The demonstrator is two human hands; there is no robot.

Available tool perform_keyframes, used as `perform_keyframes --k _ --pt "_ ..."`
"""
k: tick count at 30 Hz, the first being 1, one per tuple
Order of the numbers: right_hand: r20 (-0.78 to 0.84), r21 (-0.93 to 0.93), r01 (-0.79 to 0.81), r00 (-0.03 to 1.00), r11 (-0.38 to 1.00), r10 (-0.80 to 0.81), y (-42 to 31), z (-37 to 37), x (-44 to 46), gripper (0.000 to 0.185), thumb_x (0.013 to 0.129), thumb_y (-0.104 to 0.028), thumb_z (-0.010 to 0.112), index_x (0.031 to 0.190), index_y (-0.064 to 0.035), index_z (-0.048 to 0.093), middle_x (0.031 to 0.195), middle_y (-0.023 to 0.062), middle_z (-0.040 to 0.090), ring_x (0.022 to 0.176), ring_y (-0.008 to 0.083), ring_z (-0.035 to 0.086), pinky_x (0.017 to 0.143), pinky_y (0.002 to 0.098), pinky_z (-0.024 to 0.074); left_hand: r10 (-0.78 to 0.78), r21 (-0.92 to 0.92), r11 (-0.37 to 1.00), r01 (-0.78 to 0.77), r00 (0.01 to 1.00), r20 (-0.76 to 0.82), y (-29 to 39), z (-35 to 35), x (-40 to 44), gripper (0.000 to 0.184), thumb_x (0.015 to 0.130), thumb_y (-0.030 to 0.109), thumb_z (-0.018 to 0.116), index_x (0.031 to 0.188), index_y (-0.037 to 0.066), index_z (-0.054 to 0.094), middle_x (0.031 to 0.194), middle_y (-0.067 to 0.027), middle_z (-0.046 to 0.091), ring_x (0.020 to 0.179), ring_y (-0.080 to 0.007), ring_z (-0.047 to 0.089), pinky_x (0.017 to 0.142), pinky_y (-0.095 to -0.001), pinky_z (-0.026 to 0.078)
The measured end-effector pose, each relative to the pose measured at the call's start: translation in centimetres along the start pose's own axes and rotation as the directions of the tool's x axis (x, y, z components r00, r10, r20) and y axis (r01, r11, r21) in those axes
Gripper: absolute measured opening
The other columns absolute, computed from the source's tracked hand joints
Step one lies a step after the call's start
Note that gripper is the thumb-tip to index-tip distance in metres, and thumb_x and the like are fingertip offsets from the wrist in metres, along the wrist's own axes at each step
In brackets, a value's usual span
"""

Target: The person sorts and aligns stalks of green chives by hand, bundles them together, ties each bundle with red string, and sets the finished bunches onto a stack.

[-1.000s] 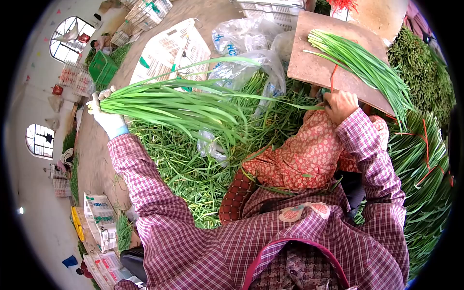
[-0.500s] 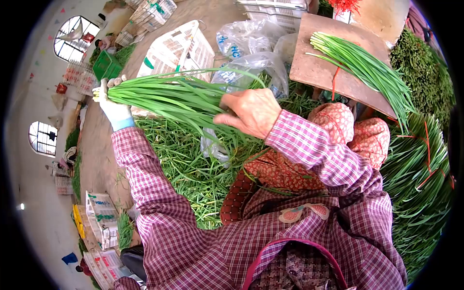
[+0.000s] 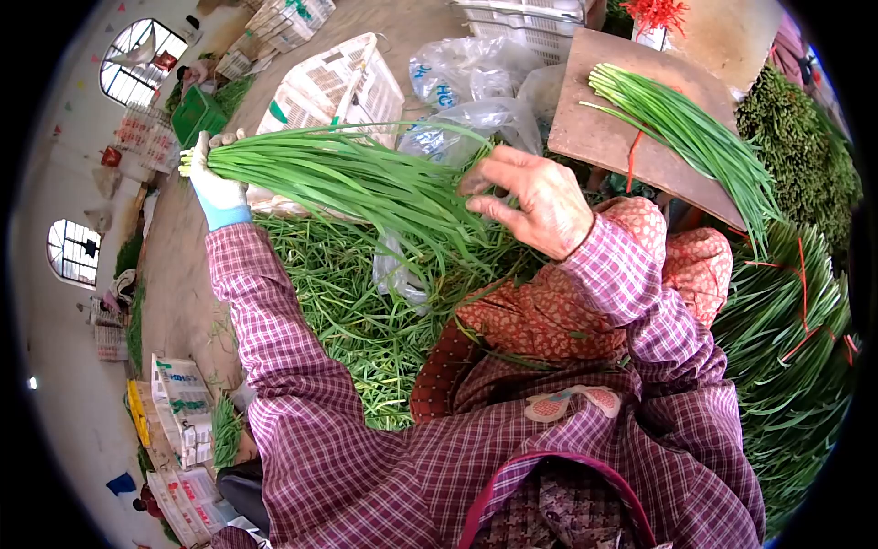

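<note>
My left hand (image 3: 218,183), in a white glove with a blue cuff, grips a bunch of long green leaves (image 3: 338,174) by its pale stem end. The leaves stretch rightward across the view. My bare right hand (image 3: 535,197) is at their tips, thumb and fingers curled toward each other; what lies between them is too small to make out. Below the bunch spreads a pile of loose green leaves (image 3: 338,320). Another bunch (image 3: 677,128) rests on a brown board (image 3: 585,128) at the upper right, with a red tie by it.
A white crate (image 3: 366,87) and clear plastic bags (image 3: 471,73) stand beyond the pile. Tied green bundles (image 3: 777,366) are stacked at the right. Red ties (image 3: 657,14) hang at the top. A green crate (image 3: 195,117) and a partly visible person are at the far left.
My right hand moved left from near the board onto the leaves, then back right to their tips. My left hand keeps its grip and has shifted slightly right.
</note>
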State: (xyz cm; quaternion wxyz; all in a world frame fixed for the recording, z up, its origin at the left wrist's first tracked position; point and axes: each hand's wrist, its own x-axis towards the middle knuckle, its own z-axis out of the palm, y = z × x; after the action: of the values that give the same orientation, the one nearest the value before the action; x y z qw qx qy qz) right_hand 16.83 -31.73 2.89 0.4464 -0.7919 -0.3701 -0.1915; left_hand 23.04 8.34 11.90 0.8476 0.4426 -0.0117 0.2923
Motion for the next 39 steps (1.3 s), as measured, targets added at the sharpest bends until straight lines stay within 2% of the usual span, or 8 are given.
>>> perform_keyframes --k 13,17,21,23,27,33,38,39 --pt "-0.044 -0.168 -0.059 0.998 0.984 0.052 -0.1 4.2 2.6 0.019 0.079 -0.026 0.068 0.083 -0.0082 0.063 0.077 0.0065 0.06 0.071 0.0273 0.062 0.062 0.039 0.0488 -0.009 0.016 1.0 0.009 1.0 0.021 -0.1 1.8 0.2 0.023 0.093 0.016 0.053 0.074 0.005 0.047 0.071 -0.007 0.047 0.07 -0.0214 0.052 0.087 -0.0414 0.051" --pt "-0.216 -0.061 0.037 0.975 0.997 -0.049 -0.3 3.2 2.3 0.017 0.08 -0.021 0.065 0.082 -0.0063 0.058 0.079 0.0093 0.057 0.067 0.0298 0.059 0.06 0.0397 0.048 -0.074 0.019 0.997 0.075 0.997 -0.021 -0.1 2.5 0.1 0.026 0.094 0.017 0.052 0.072 0.005 0.045 0.068 -0.0084 0.048 0.071 -0.0212 0.051 0.094 -0.0424 0.047" --pt "-0.328 -0.002 0.032 0.944 1.0 -0.03 -1.2 1.1 0.7 0.016 0.085 -0.022 0.063 0.082 -0.0066 0.06 0.076 0.0091 0.058 0.063 0.0285 0.059 0.056 0.0379 0.0485 -0.097 0.002 0.995 0.098 0.995 -0.014 -0.5 3.3 0.3 0.025 0.092 0.018 0.055 0.072 0.007 0.045 0.066 -0.0077 0.047 0.067 -0.0212 0.052 0.081 -0.0402 0.052" --pt "-0.023 0.073 -0.071 0.997 0.995 0.073 -1.2 1.0 -0.4 0.023 0.088 -0.029 0.061 0.081 -0.0075 0.062 0.067 0.008 0.061 0.057 0.0293 0.06 0.053 0.0387 0.0489 -0.104 0.013 0.994 0.105 0.994 -0.017 -0.7 3.8 0.7 0.024 0.092 0.017 0.055 0.073 0.007 0.045 0.066 -0.0082 0.047 0.066 -0.0213 0.052 0.079 -0.0406 0.052" --pt "0.139 -0.385 -0.112 0.974 0.916 0.178 -2.5 1.9 -0.2 0.043 0.083 -0.05 0.061 0.074 -0.0079 0.061 0.058 0.0087 0.06 0.053 0.0271 0.062 0.049 0.0404 0.047 -0.131 0.007 0.991 0.133 0.985 -0.115 -1.0 6.1 0.7 0.023 0.091 0.014 0.057 0.071 0.008 0.046 0.065 -0.006 0.048 0.063 -0.021 0.052 0.085 -0.0445 0.051" --pt "-0.025 -0.358 0.094 0.994 0.929 -0.11 -1.0 4.2 1.0 0.03 0.084 -0.034 0.064 0.071 -0.009 0.056 0.057 0.0065 0.057 0.047 0.0233 0.057 0.043 0.0377 0.0441 -0.129 0.085 0.988 0.127 0.991 0.026 -1.2 7.1 3.2 0.02 0.091 0.019 0.056 0.088 0.001 0.047 0.081 -0.0126 0.052 0.077 -0.0286 0.057 0.08 -0.0464 0.054" --pt "-0.056 -0.292 0.267 0.954 0.918 -0.295 -1.0 0.8 -1.3 0.018 0.08 -0.02 0.069 0.075 -0.0094 0.055 0.065 0.0037 0.053 0.054 0.0191 0.057 0.045 0.0338 0.0447 0.114 0.29 0.953 -0.09 0.991 -0.068 -2.0 10.6 1.5 0.029 0.084 0.012 0.066 0.102 -0.004 0.052 0.09 -0.0156 0.056 0.072 -0.027 0.06 0.075 -0.0441 0.058" --pt "0.05 -0.315 0.233 0.972 0.92 -0.229 -0.7 0.0 -2.1 0.016 0.081 -0.021 0.068 0.089 -0.0093 0.06 0.07 0.0032 0.059 0.06 0.0213 0.061 0.05 0.0334 0.0485 0.23 0.514 0.842 -0.164 0.971 -0.067 -2.1 12.6 -0.7 0.02 0.083 0.021 0.068 0.085 0.006 0.055 0.08 -0.005 0.058 0.077 -0.0194 0.059 0.081 -0.0376 0.054"
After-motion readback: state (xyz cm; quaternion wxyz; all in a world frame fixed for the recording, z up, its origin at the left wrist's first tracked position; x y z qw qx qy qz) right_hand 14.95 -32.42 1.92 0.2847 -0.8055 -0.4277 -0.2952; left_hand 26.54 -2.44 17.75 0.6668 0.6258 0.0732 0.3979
